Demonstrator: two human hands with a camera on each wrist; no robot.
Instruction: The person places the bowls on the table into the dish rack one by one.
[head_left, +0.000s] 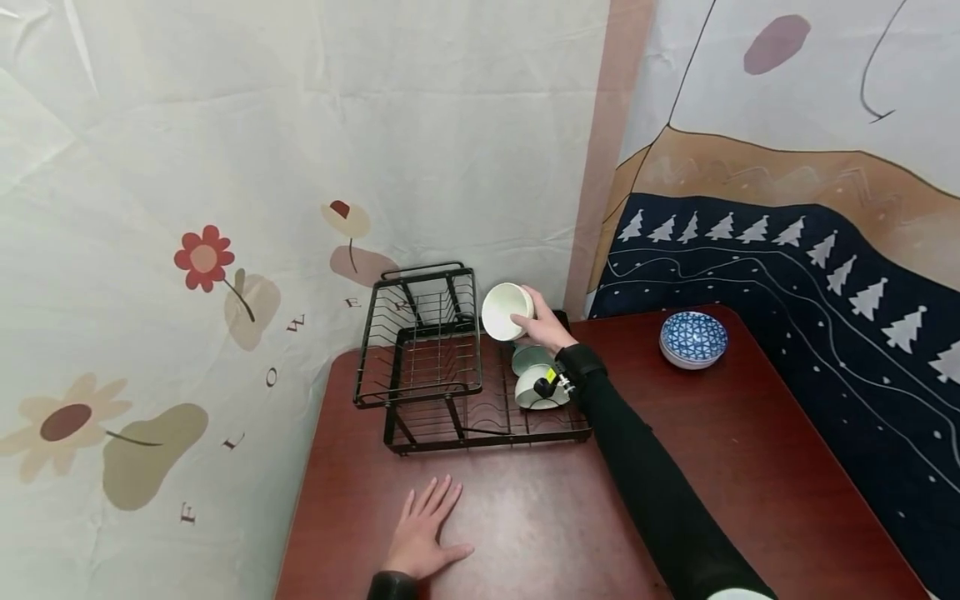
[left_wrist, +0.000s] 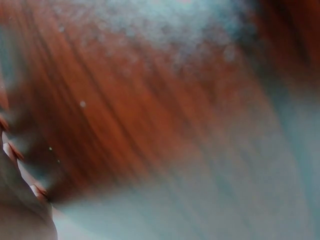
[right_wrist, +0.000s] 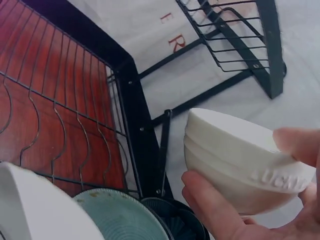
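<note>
My right hand (head_left: 546, 323) grips a small white bowl (head_left: 504, 310) by its rim, thumb inside and fingers beneath. Raised lettering shows on the bowl's side in the right wrist view, where it tilts above the back of a black two-tier dish rack (head_left: 420, 393). In the rack's lower right part, a white bowl (head_left: 534, 395) leans in front of a green ribbed dish (right_wrist: 117, 212). Beside that dish is a dark ribbed piece (right_wrist: 175, 217), partly hidden. My left hand (head_left: 423, 529) rests on the table with spread fingers, holding nothing.
Blue-patterned bowls (head_left: 693, 337) sit stacked at the back right of the reddish-brown table (head_left: 720, 433). The rack's raised upper basket (head_left: 420, 333) stands on the left side, close to the flower-printed cloth (head_left: 450, 150). The left wrist view is mostly blurred tabletop.
</note>
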